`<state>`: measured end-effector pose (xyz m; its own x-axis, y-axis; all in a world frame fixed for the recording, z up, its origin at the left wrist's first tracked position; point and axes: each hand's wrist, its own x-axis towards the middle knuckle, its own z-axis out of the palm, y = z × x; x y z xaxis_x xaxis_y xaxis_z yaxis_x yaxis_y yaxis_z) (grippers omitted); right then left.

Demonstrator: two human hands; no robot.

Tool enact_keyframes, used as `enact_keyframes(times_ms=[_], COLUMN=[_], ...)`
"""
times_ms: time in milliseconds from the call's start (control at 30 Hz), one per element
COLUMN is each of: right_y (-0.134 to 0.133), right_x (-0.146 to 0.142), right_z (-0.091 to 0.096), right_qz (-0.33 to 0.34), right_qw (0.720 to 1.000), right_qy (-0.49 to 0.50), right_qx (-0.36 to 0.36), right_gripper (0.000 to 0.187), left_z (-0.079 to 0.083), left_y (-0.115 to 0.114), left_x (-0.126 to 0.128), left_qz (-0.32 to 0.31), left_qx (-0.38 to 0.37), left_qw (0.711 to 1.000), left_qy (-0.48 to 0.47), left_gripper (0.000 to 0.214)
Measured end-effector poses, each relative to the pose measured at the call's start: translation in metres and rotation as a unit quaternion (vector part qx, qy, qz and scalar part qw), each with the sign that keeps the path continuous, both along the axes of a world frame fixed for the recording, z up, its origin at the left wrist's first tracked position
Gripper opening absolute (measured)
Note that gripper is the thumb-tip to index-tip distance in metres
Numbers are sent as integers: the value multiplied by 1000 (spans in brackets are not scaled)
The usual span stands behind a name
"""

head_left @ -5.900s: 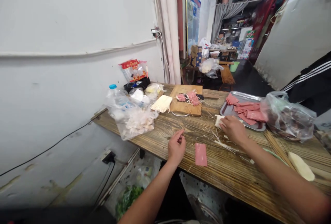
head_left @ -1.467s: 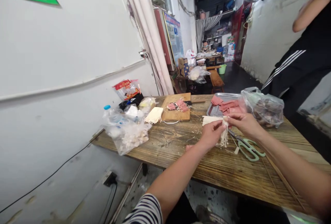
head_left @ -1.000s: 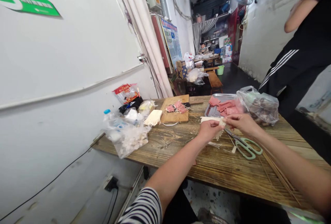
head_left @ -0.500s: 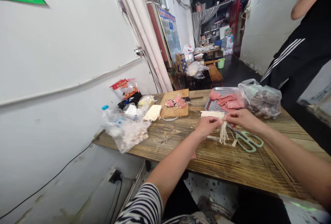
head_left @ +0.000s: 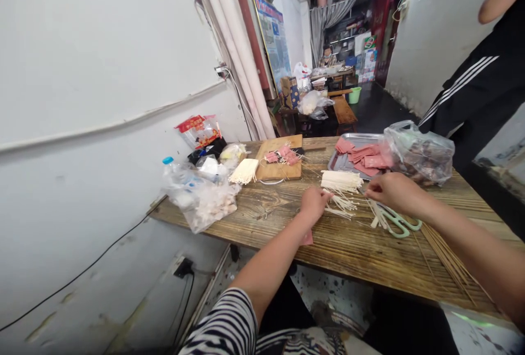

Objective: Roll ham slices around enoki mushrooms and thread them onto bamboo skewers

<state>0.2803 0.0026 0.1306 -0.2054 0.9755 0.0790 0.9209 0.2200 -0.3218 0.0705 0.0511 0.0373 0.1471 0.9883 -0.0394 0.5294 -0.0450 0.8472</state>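
Note:
My left hand is closed in a pinch on a small bunch of enoki mushrooms, whose thin stems fan out to the right over the wooden table. My right hand is also pinched, with pale enoki strands hanging below its fingers. Just beyond the hands lies a larger block of enoki. Green-handled scissors rest under my right hand, their blades mostly hidden. A pink meat slice lies near the front edge, partly behind my left forearm.
A metal tray holds pink slices, beside a plastic bag. Meat-and-enoki pieces sit on a cutting board. Bags crowd the left end. Skewers lie at right. A person stands beyond the table.
My hands have moved apart: the left went left and slightly down with a bunch of enoki, while the right moved a little right with other strands. The single hanging clump is now divided.

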Motion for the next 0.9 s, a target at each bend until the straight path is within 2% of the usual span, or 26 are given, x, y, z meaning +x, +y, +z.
enact_keyframes(times_ms=[67,133,233,333,467,533,600,667,733,833,900], right_y=[2,5,10,10,6,4,3,2,2,2,1], right_x=[-1,-2,-5,-12,-27,-36,-44,-51,-55,-57,-56], right_z=[-2,-5,-9,-9,-11,-14,-19,-25,-30,-35,-36], right_qz=[8,11,8,-6,0,31,58,82,103,124,130], right_qw=[992,966,938,950,989,996,996,994,991,989,989], right_qy=[97,205,287,252,86,9,-43,-76,-91,-73,-44], right_qx=[-79,-156,-194,-182,-124,-79,-43,-20,0,32,48], right_gripper=[27,38,48,44,24,19,19,19,21,26,30], left_z=[1,1,1,5,15,21,24,27,30,39,46], left_y=[-5,-9,-14,-17,-21,-22,-23,-23,-22,-20,-19], left_x=[-11,-18,-21,-21,-23,-23,-21,-18,-16,-16,-18], left_qz=[-110,-206,-231,-244,-244,-246,-239,-209,-169,-136,-136], left_qx=[63,104,114,121,131,125,95,40,-30,-124,-157], left_qw=[982,941,925,916,914,924,945,971,985,977,965], left_qy=[142,248,279,294,296,266,201,109,6,-113,-161], left_gripper=[12,10,10,11,17,16,12,12,14,15,17])
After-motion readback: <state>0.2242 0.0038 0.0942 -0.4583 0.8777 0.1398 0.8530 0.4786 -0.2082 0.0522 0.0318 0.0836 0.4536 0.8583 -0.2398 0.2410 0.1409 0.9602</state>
